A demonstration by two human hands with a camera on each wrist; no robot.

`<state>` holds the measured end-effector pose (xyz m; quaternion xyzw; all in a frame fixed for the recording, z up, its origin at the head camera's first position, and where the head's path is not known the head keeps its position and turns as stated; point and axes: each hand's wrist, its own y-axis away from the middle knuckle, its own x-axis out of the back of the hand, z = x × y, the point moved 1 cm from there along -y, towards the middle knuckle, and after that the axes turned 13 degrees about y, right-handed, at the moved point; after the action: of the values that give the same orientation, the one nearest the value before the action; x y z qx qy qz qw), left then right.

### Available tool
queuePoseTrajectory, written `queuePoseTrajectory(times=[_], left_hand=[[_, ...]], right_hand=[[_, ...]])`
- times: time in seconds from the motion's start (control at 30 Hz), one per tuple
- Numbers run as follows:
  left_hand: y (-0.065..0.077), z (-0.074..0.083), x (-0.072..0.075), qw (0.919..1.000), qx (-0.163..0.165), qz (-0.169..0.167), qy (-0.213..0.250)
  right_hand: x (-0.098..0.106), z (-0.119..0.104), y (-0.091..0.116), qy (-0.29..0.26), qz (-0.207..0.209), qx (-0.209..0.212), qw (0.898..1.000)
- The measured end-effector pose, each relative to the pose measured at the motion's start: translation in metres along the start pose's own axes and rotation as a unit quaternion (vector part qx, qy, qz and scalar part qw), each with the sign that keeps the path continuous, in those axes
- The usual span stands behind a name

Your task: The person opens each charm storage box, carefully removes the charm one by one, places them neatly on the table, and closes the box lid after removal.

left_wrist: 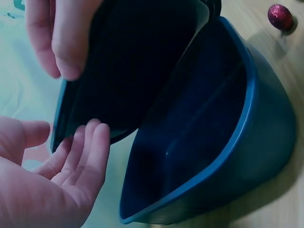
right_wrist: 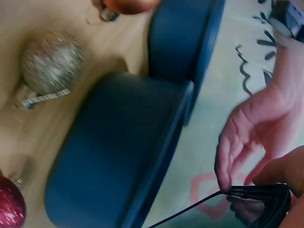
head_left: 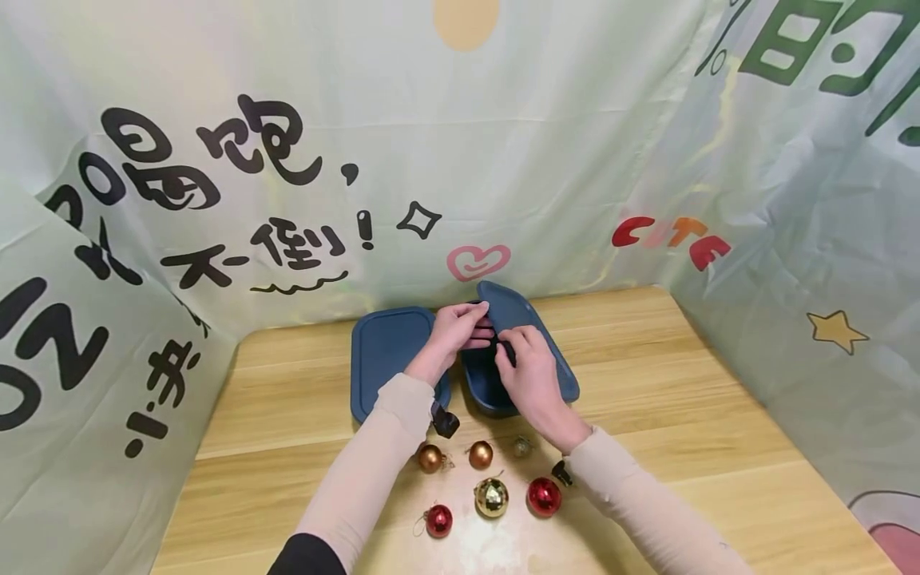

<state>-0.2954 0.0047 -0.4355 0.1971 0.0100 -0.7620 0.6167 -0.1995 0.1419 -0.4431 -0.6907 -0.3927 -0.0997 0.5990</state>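
Note:
A dark blue lid [head_left: 532, 335] is tilted up over the open dark blue box [head_left: 489, 391], whose bare inside shows in the left wrist view. My right hand [head_left: 532, 371] grips the lid by its raised edge; in the left wrist view its fingers [left_wrist: 66, 47] wrap that edge. At the far corner of the same edge is my left hand [head_left: 458, 329], fingers fairly straight along the lid's underside. Its thumb [left_wrist: 38, 133] stands apart from those fingers, on the outer side. The right wrist view has the left fingertips right at the rim.
A second blue box with its lid on [head_left: 391, 351] stands close at the left. Several Christmas balls lie in front: copper [head_left: 481, 454], gold [head_left: 492, 497], red [head_left: 544, 497] and glittery silver [right_wrist: 52, 61]. A printed cloth [head_left: 402, 160] hangs behind the wooden table [head_left: 647, 359].

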Motion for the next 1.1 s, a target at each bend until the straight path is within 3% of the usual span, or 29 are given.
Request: queuePoseTrajectory(times=[0.23, 0.43, 0.53, 0.7, 0.9, 1.1], left_hand=[[-0.001, -0.005, 0.004, 0.9991, 0.021, 0.014, 0.033], [-0.002, -0.007, 0.008, 0.9979, 0.031, 0.016, 0.054], [-0.002, -0.008, 0.009, 0.9975, 0.034, 0.014, 0.06], [-0.001, -0.008, 0.011, 0.9976, 0.036, 0.014, 0.056], [-0.002, -0.012, 0.013, 0.9975, 0.038, 0.018, 0.056], [-0.004, -0.016, 0.014, 0.9976, 0.039, 0.018, 0.054]], right_hand=[[-0.005, -0.006, 0.009, 0.014, -0.022, 0.038, 0.999], [0.004, 0.0, 0.0, 0.007, -0.038, 0.002, 0.999], [0.01, 0.018, -0.012, -0.018, -0.058, -0.052, 0.997], [0.015, 0.065, -0.026, -0.032, -0.112, -0.132, 0.984], [0.014, 0.112, -0.021, 0.001, -0.202, -0.135, 0.97], [0.008, 0.135, -0.008, -0.004, -0.278, -0.162, 0.947]])
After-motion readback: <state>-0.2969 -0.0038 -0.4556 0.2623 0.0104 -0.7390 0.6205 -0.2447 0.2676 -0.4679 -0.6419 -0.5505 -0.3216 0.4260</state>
